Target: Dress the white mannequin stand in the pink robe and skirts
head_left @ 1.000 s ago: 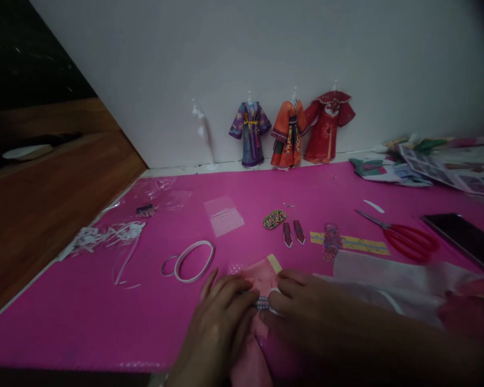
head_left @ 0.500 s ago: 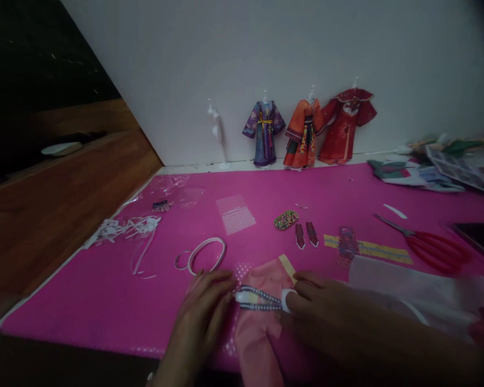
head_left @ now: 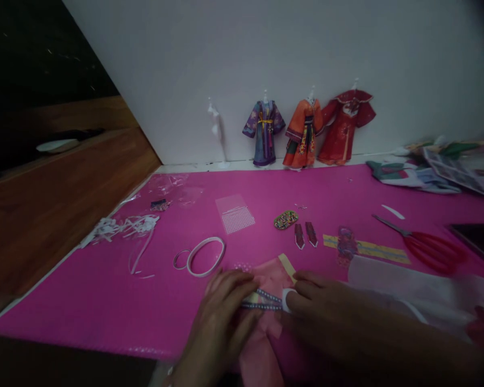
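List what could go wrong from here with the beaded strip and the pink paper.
The left hand and right hand stretch the beaded strip across the pink paper; a slip could set it crooked or crease the paper. The right forearm lies over the white sheet and may drag it. The open scissors lie close to that arm.

Left hand (head_left: 226,306) and right hand (head_left: 326,301) lie palm-down, fingertips nearly meeting.
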A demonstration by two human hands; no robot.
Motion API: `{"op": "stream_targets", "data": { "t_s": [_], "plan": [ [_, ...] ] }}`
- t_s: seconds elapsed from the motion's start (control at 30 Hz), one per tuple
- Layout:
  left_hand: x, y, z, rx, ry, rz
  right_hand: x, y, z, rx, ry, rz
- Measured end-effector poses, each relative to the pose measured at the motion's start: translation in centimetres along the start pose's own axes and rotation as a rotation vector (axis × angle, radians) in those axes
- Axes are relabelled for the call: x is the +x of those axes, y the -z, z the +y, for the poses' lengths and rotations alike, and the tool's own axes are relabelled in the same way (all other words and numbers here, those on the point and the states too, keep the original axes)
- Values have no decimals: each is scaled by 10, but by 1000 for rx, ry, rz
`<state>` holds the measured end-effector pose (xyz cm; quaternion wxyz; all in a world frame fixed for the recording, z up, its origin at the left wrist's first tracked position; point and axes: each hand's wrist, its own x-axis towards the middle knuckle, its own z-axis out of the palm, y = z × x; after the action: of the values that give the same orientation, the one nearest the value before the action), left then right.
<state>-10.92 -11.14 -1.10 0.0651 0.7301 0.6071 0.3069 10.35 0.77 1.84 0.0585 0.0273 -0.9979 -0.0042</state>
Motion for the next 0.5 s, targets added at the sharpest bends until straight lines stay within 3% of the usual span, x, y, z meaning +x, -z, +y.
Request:
{"op": "stream_targets", "data": {
  "t_s": [0.5],
  "plan": [
    [3, 1, 5, 48, -13, -6, 2, 3, 5, 28, -93, 76]
  ]
}}
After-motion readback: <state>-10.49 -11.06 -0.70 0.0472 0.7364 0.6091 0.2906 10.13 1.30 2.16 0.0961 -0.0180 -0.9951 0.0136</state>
